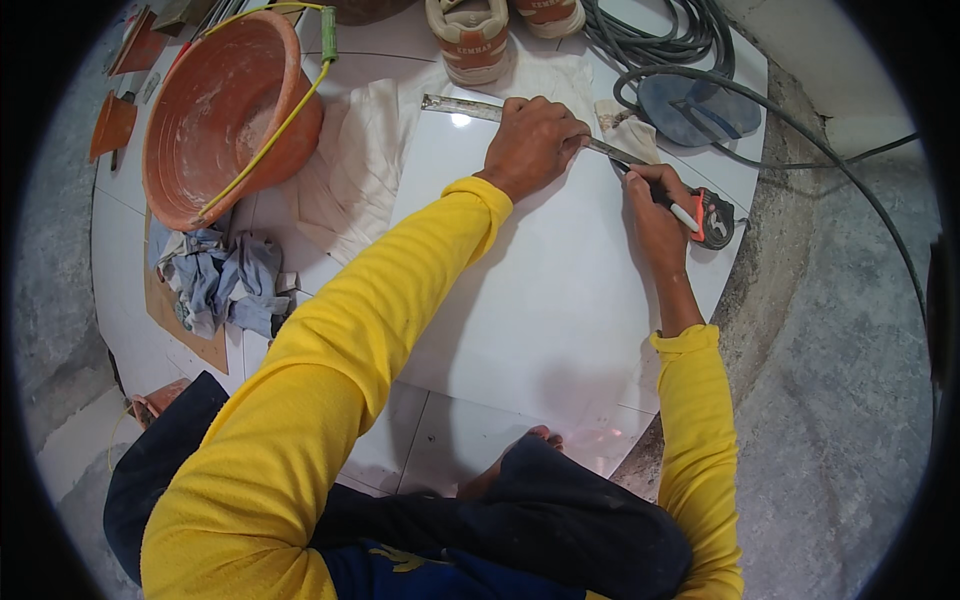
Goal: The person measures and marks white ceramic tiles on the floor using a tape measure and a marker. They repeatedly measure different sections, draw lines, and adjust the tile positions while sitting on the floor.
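My left hand (530, 142) presses down on a metal ruler (460, 106) lying slanted across the top of a large white tile (500, 290), its fingers curled over the strip. My right hand (654, 200) grips a slim marker (682, 216), its tip at the ruler's lower edge near the tile's top right. A black and red tape measure (716, 222) lies just right of that hand. A crumpled whitish cloth (345, 165) is partly under the tile.
An orange bucket (200, 130) stands at left above blue rags (225, 280). Shoes (467, 35), a flip-flop (708, 108) and coiled cable (660, 40) lie at the back. A concrete channel (770, 310) runs along the right. My bent legs (590, 510) are below the tile.
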`<state>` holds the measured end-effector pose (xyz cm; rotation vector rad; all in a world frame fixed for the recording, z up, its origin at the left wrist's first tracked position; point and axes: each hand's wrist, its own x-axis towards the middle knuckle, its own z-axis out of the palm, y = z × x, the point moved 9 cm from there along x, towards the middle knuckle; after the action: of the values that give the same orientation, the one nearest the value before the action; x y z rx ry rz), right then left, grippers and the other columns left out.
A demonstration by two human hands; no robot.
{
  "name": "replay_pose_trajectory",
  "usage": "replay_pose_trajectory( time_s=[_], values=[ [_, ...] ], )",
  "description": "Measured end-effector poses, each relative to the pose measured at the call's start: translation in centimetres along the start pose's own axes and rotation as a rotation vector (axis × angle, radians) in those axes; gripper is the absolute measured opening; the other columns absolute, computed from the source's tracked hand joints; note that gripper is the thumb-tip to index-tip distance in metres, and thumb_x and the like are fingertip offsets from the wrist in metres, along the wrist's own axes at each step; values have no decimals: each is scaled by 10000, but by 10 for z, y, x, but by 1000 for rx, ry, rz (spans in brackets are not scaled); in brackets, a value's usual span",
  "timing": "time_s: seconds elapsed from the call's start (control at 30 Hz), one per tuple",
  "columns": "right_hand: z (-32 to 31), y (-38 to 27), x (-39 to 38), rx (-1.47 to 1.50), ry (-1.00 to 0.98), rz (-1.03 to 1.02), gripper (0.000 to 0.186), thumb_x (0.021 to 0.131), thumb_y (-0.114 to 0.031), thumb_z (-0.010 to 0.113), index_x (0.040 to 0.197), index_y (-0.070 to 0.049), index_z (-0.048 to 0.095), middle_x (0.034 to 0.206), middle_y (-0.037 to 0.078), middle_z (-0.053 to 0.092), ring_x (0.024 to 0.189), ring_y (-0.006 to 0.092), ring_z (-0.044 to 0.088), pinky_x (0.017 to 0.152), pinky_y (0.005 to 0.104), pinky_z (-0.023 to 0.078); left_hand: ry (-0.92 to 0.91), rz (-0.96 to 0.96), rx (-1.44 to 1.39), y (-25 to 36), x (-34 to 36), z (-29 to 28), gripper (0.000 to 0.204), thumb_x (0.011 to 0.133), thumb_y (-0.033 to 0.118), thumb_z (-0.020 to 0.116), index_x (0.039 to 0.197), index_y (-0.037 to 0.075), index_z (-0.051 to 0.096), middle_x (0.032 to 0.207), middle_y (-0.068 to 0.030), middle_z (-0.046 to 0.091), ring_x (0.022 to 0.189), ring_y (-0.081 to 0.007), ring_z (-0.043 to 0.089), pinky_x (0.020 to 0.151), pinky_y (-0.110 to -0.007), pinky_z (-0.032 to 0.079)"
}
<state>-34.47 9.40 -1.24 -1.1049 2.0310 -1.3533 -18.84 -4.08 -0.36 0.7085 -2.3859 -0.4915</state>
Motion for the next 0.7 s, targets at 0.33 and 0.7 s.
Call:
replay_pose_trajectory(
  time_s=[0.33,0.7],
  values=[
    [-2,5,3,53,8,37,139,955,-124,739,1049,-23,749,883,-12,711,820,59,593,775,246,487,18,1,12,0,1,0,108,906,171,788,1005,214,792,917,42,693,970,-189,639,938,-411,395],
    [-2,6,4,22,-1,49,149,953,-146,754,1052,-35,762,879,-20,714,819,52,588,771,242,482,8,-12,11,0,2,2,123,905,149,780,1011,210,792,919,44,696,968,-188,637,948,-410,394]
  ],
)
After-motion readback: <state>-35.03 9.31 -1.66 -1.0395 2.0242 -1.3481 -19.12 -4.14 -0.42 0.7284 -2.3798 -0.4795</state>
